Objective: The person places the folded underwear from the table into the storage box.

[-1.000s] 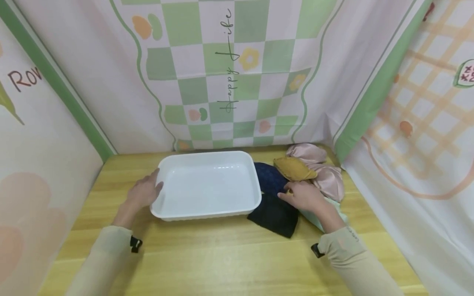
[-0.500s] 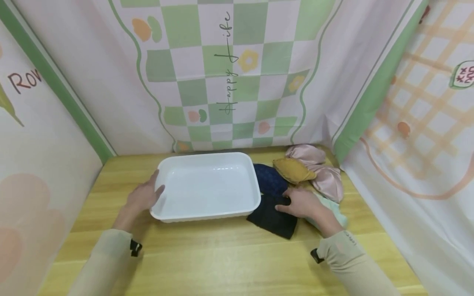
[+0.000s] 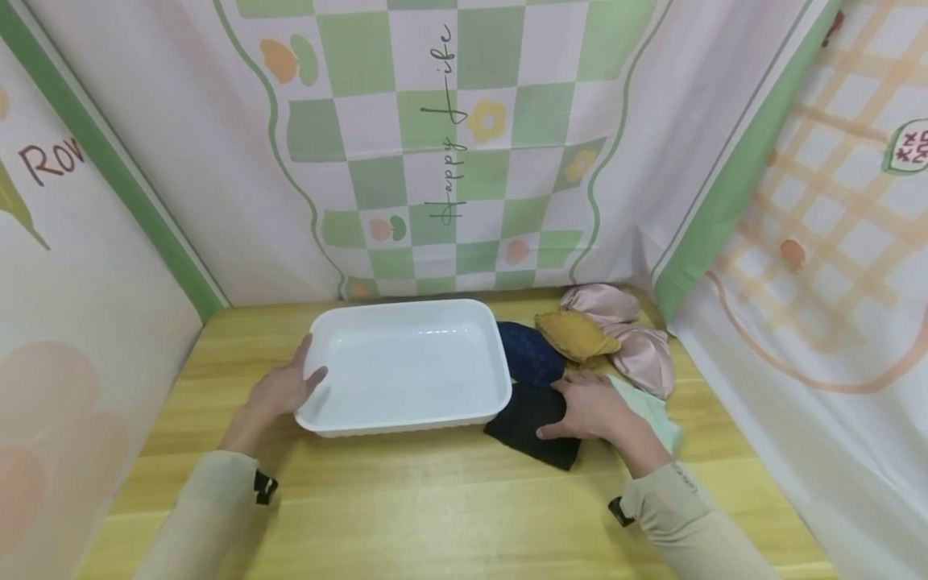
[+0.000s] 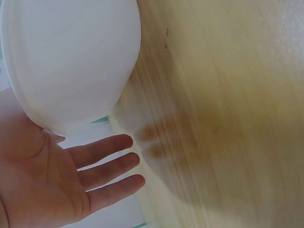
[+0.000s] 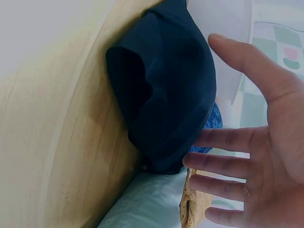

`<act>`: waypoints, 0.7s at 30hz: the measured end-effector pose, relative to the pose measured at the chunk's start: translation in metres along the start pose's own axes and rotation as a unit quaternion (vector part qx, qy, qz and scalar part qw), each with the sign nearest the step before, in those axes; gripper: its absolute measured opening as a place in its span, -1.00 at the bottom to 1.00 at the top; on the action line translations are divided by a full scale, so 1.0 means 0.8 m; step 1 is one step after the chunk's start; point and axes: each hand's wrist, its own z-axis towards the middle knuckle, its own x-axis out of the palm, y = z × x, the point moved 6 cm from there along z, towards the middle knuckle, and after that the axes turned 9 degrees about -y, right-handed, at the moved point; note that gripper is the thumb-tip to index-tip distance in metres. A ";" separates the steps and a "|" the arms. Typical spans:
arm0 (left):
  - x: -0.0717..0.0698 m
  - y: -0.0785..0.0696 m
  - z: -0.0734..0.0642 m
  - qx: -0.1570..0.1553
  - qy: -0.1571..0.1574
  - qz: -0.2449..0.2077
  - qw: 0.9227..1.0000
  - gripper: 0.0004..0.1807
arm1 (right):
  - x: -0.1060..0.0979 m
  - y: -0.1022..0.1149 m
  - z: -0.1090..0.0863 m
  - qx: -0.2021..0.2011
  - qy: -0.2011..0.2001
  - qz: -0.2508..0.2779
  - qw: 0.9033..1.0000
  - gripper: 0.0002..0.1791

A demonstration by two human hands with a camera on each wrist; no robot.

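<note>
Front tabletop (image 3: pixel 406 507) passable; tray (image 3: pixel 402 370), black cloth (image 3: pixel 525 419) block beyond, apparently touching.

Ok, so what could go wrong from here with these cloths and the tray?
The right hand could snag the green cloth along with the black cloth, as they lie together. The black cloth lies by the tray, which might get nudged. The left hand touches one end of the tray; pressing might tip it.

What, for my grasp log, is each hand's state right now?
Left hand: open, thumb over the rim of the white tray.
Right hand: open at the black cloth, holding nothing; contact unclear.
</note>
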 end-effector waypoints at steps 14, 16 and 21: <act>0.006 0.000 -0.003 -0.017 0.025 -0.018 0.999 0.04 | 0.016 0.005 -0.008 -0.017 -0.013 -0.016 1.000 0.06; 0.007 0.001 -0.003 -0.017 0.023 -0.022 0.999 0.04 | 0.018 0.004 -0.008 -0.019 -0.022 -0.020 0.999 0.04; 0.009 0.002 -0.001 -0.011 0.016 -0.026 0.999 0.04 | 0.018 0.005 -0.009 -0.026 -0.049 -0.017 0.998 -0.06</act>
